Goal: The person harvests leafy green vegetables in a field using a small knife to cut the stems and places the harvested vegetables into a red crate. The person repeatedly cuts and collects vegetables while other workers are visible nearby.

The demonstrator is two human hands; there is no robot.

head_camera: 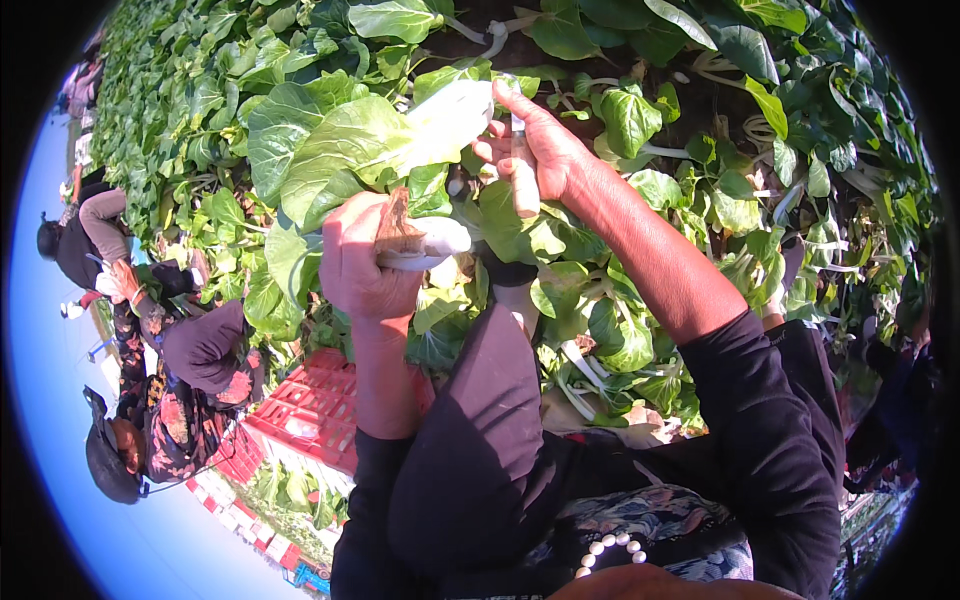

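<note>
My left hand point(356, 255) is closed around thick white leaf stalks point(442, 238), with a dry brown leaf point(397, 225) pressed against them. In my right hand point(551, 150) is a knife point(525, 180) with a pale wooden handle; its blade points away from me and is partly hidden by the thumb. Between the hands is a head of bok choy point(454, 124), its bright white base beside my right fingertips and its broad green leaves point(345, 146) spreading left. Whether my right fingers also grip that base, I cannot tell.
Dense leafy bok choy plants point(210, 82) cover the ground ahead, with cut stalks point(581, 364) near my knees. A red plastic crate point(307, 405) stands left of my left forearm. Two people point(184, 420) point(79, 240) crouch further left.
</note>
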